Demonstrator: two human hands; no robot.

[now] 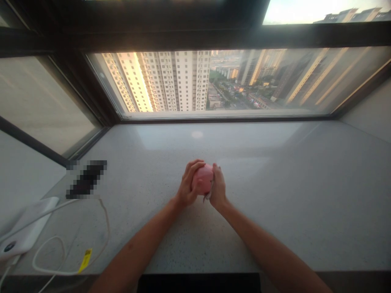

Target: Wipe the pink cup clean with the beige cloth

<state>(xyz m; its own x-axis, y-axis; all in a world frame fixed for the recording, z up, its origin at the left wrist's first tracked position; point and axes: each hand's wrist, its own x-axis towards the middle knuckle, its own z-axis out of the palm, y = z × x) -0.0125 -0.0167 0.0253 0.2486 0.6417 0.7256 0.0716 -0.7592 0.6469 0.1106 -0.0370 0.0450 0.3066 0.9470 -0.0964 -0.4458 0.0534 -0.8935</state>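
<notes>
A wide window (pixel 259 81) runs along the far edge of a pale speckled stone bench (pixel 275 195), with tower blocks (pixel 159 81) beyond the glass. Near the bench's left edge lies a dark object, pixelated and phone-shaped (pixel 87 179). Toward the near left corner sits a white power bank (pixel 27 228), and a white cable (pixel 55 272) with a yellow tag (pixel 85 260) loops on the bench beside it.

Both forearms reach in from the near edge, and the hands meet near the middle of the bench, well apart from those things. The left hand (pixel 186 185) curls over the upper left of a pink rounded object (pixel 203 179), while the right hand (pixel 218 188) presses against its right side. The fingers (pixel 195 166) of both hands are closed on it, holding it between them above the bench. A small pale strip (pixel 208 196) hangs below it beside the right hand, too small to identify.
</notes>
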